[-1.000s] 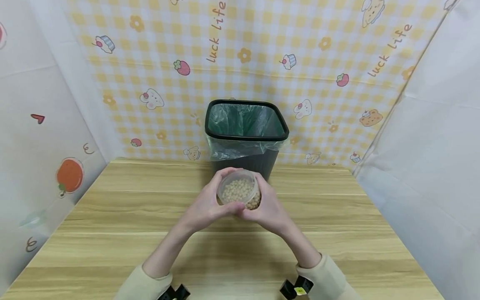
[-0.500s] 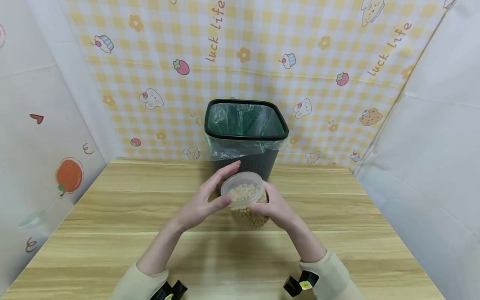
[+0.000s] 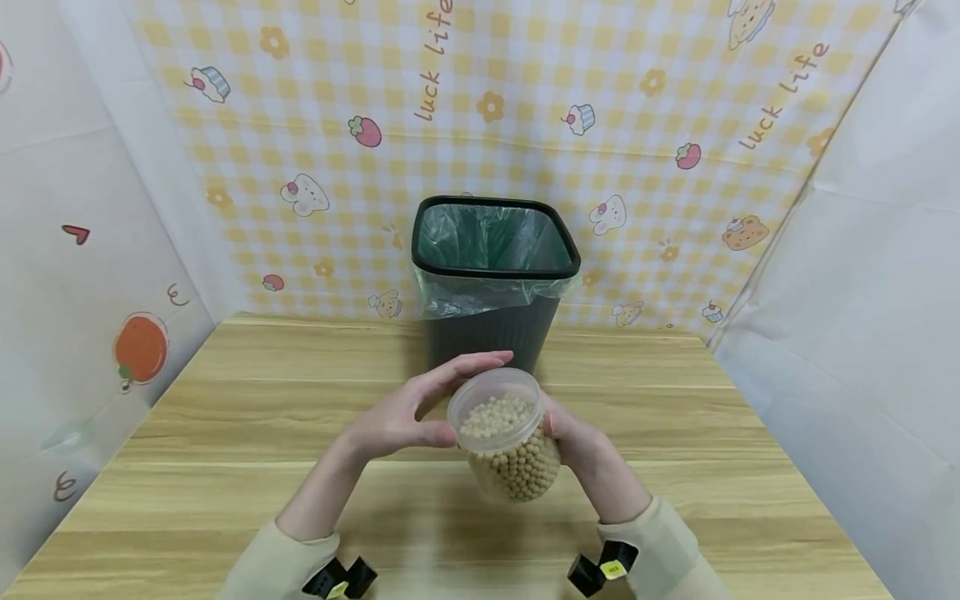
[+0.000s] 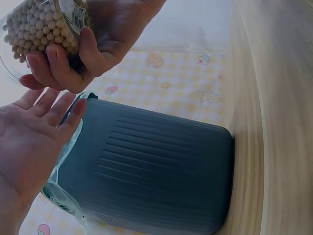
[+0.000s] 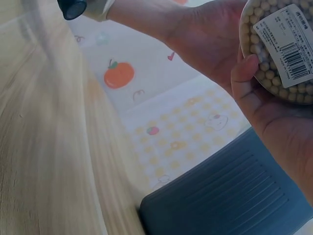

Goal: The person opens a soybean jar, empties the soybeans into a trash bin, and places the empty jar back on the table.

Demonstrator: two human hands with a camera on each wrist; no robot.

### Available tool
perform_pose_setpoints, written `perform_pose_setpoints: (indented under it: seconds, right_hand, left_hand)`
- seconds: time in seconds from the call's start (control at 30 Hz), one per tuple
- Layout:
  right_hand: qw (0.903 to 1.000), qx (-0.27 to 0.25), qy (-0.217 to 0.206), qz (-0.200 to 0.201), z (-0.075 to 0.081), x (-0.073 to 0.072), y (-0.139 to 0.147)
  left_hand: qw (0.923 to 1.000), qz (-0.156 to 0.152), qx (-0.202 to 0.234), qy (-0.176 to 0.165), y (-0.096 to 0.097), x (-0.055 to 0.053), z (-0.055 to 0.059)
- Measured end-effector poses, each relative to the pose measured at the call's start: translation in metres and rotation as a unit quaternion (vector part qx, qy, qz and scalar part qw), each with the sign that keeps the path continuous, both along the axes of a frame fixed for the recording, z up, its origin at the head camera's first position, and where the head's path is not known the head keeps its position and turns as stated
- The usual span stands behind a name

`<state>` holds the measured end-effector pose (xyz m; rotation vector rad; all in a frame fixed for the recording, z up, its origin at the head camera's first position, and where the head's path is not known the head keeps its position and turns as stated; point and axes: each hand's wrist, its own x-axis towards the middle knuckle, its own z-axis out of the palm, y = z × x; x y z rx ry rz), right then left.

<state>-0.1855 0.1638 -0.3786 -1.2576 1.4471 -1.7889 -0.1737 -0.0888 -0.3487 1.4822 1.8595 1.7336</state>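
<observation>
A clear plastic jar (image 3: 517, 471) full of small beige balls is held up over the table, tilted with its round translucent top (image 3: 498, 408) toward the upper left. My right hand (image 3: 588, 442) grips its right side, fingers curled round it, as the left wrist view shows from below. My left hand (image 3: 393, 417) is beside the top, thumb and fingers spread, fingertips right at the rim. In the right wrist view a white barcode label (image 5: 288, 46) shows on the jar's base. Balls fill most of the jar (image 4: 39, 32).
Behind the hands a dark trash bin (image 3: 487, 329) stands at the table's back edge, lined with a clear green-tinted bag. The wood-grain table (image 3: 300, 392) spreads to both sides. A yellow checked cloth (image 3: 337, 183) covers the back wall, white sheets the sides.
Both hands circled the jar a second ago. The left hand has since loosened and spread, while the right hand has brought the jar nearer and tipped it so more of its side shows.
</observation>
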Motion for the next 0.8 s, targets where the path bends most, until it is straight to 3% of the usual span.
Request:
perform_pose_setpoints:
  seconds: [0.23, 0.43, 0.67, 0.8]
  right_hand:
    - [0.9989, 0.035, 0.010, -0.031, 0.002, -0.002, -0.008]
    - [0.9918, 0.079, 0.033, -0.095, 0.009, 0.000, -0.010]
    - [0.9719, 0.122, 0.094, -0.179, 0.016, 0.004, -0.012]
    - [0.9528, 0.135, 0.131, -0.238, 0.020, 0.008, -0.015]
  left_hand:
    - [0.9998, -0.010, 0.006, 0.014, 0.000, -0.001, -0.003]
    - [0.9995, 0.019, -0.018, 0.019, 0.001, 0.000, 0.000]
    - [0.9969, 0.070, -0.032, 0.017, 0.000, 0.000, -0.001]
    - [0.9925, 0.112, -0.044, 0.021, 0.001, 0.000, 0.000]
